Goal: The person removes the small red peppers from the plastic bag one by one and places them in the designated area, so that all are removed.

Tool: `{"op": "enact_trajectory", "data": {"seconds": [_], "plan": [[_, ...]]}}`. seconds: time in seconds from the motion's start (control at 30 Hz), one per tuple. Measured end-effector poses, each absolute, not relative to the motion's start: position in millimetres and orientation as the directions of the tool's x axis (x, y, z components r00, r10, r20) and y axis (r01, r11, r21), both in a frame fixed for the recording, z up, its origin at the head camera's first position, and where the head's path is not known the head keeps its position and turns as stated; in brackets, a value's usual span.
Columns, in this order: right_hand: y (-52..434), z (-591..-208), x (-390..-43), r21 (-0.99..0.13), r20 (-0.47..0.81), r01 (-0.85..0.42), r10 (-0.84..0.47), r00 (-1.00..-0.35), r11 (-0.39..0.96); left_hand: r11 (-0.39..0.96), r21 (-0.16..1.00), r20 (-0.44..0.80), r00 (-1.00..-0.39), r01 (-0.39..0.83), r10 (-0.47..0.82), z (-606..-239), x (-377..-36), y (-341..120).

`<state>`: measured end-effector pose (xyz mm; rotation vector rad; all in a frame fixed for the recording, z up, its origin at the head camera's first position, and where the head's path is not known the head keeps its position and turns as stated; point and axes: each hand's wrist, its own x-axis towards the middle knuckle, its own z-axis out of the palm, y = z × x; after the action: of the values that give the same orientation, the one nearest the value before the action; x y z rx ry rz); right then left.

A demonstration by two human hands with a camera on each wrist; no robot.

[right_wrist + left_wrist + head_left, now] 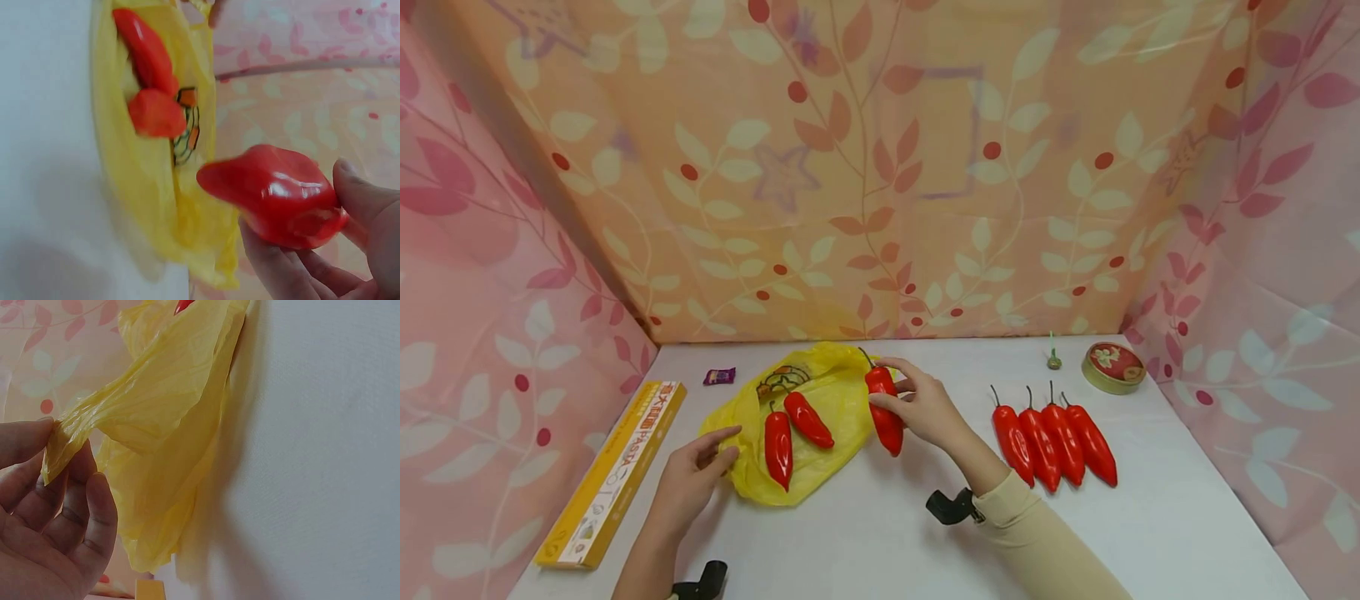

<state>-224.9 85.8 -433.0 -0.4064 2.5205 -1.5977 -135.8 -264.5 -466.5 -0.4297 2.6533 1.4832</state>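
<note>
Right hand (925, 408) grips a glossy red plastic chili pepper (885, 410) just over the near edge of the crinkled yellow plastic bag (835, 392), left hand (696, 475) pinches the bag's rim, so best lift that rim wider and slide the pepper in tip-first beside the two red peppers (793, 433) lying on it.

Soft, even, warm light; no hard glare.
The head view is sharp, with walls bowing at its edges. Faint shadows lie on the white surface (880, 533). The right wrist view is blurred; a small sheen sits on the held pepper (275, 194).
</note>
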Motion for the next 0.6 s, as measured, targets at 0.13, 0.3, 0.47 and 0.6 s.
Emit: {"op": "enact_trajectory", "data": {"seconds": [0.13, 0.3, 0.47, 0.6], "plan": [[103, -435, -222, -0.885, 0.014, -0.128, -0.248, -0.969, 0.448, 0.493, 0.823, -0.200, -0.957, -0.280, -0.211, -466, -136, -263], [122, -438, -219, -0.864, 0.027, -0.133, -0.219, -0.975, 0.485, 0.505, 0.822, -0.184, -0.962, -0.264, -0.203, -467, -138, -263], [138, -443, -216, -0.849, 0.019, -0.126, -0.209, -0.978, 0.513, 0.521, 0.811, -0.184, -0.962, -0.265, -0.202, -468, -138, -263], [152, -448, -215, -0.846, -0.012, -0.080, -0.169, -0.986, 0.527, 0.526, 0.808, -0.186, -0.962, -0.266, -0.201, -468, -138, -263]]}}
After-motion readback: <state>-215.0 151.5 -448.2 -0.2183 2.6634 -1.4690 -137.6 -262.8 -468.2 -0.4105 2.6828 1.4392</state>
